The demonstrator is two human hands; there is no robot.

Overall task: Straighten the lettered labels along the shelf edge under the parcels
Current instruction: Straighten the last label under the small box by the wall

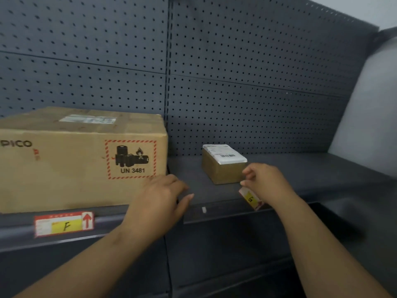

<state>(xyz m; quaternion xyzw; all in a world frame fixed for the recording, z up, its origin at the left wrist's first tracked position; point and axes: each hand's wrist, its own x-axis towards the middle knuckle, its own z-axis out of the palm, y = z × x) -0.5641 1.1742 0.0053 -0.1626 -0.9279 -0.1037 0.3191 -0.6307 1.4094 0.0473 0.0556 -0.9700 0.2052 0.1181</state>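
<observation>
Both bare forearms reach up from the bottom edge toward the dark shelf point(214, 190). At far left, the "F" label point(64, 224) sits almost level on the shelf edge, under the large PICO carton point(81, 160). Next, the left hand point(159, 201) lies flat on the shelf edge, fingers loosely spread, holding nothing. Behind stands a small parcel point(223, 164). On the right, the right hand point(266, 179) pinches the tilted "G" label point(251, 198) at its upper corner.
</observation>
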